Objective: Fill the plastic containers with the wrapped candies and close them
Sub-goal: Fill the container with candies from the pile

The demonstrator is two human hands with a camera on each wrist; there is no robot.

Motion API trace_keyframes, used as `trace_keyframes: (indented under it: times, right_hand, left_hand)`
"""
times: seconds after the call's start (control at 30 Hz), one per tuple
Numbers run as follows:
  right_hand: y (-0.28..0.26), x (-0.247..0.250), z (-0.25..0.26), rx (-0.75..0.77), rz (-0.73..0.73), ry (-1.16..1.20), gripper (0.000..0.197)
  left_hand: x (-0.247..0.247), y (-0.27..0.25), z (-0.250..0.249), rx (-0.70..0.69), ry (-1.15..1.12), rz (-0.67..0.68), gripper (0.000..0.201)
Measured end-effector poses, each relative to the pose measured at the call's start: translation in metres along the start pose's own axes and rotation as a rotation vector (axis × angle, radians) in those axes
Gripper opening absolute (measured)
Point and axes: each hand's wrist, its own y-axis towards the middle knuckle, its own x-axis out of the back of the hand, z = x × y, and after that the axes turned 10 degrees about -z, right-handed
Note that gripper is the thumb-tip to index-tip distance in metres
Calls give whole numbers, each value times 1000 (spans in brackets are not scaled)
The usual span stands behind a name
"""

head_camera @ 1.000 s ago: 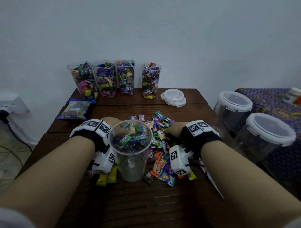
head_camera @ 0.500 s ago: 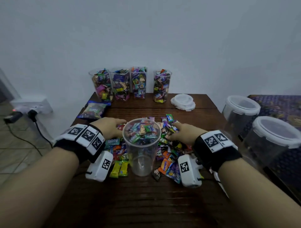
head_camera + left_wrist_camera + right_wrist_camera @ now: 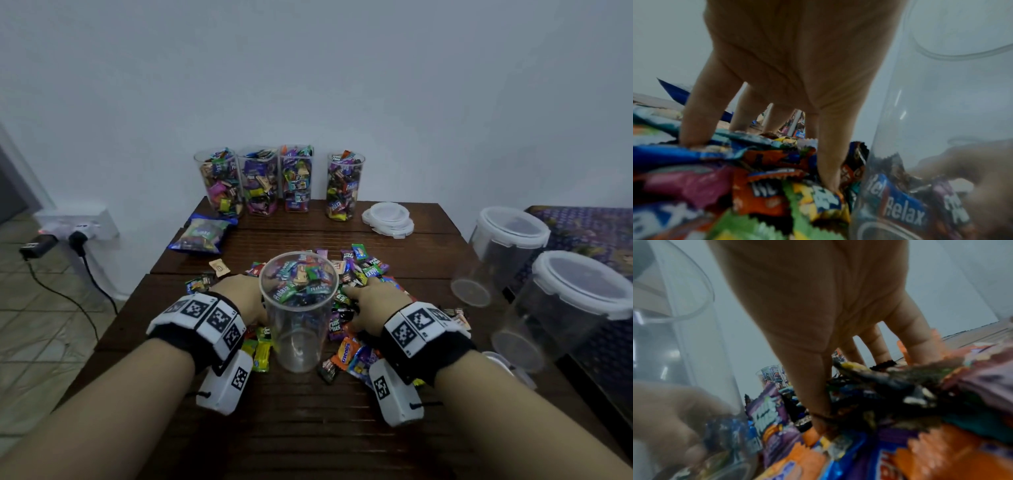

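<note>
In the head view an empty clear container (image 3: 298, 315) stands upright at the middle of the dark wooden counter (image 3: 308, 428), with the pile of wrapped candies (image 3: 346, 274) spread around and behind it from 9 through 12 to 3 o'clock. The left hand (image 3: 239, 294) rests on the candies at the container's 9 o'clock and the right hand (image 3: 373, 301) at its 3 o'clock; compared with half a second ago both hands have drawn in closer to the container's sides, and the camera has tilted so the scene sits lower in view. Four filled containers (image 3: 298, 178) line the far edge at 12 o'clock, a stack of white lids (image 3: 388, 219) at 1 o'clock, a blue candy bag (image 3: 202, 234) at 10 o'clock, and two large lidded tubs (image 3: 507, 246) at 3 o'clock beside the counter. In the left wrist view the left hand (image 3: 797, 65) has its fingers (image 3: 702, 113) spread and extended downward, tips pressing into the wrappers without curling round any, the container wall (image 3: 920, 113) just beside the thumb. In the right wrist view the right hand (image 3: 818, 305) is likewise spread, fingers (image 3: 916, 340) reaching down into the candies (image 3: 900, 402), gripping nothing that can be made out, with the container (image 3: 694, 353) at 9 o'clock.
</note>
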Motion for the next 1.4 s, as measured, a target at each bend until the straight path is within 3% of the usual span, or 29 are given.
trace_keyframes:
  times: [0.23,0.53,0.7,0.87,1.17,1.3,1.4]
  right_hand:
    - [2,6,3,36,-84,-13,27]
    - [-1,17,2,27,-92,0,35]
    - [-8,29,-2,3,-127,126,37]
    - [-16,36,-5,-19,-345,300,35]
    - [-35,55,-5,14,-606,638,32]
    - [-51,70,7,105,-768,839,34]
    - [-63,76,19,193,-796,872,34]
  left_hand:
    - [-3,-6,-9,64,-17,-158,20]
    - [5,-11,-10,117,13,-209,18]
    - [21,-18,-7,156,-40,-265,18]
    - [33,-24,0,191,-291,-419,13]
    - [52,-49,-6,183,-677,-692,8]
    - [56,-61,-8,161,-880,-788,12]
    - [56,-69,-12,131,-905,-826,16]
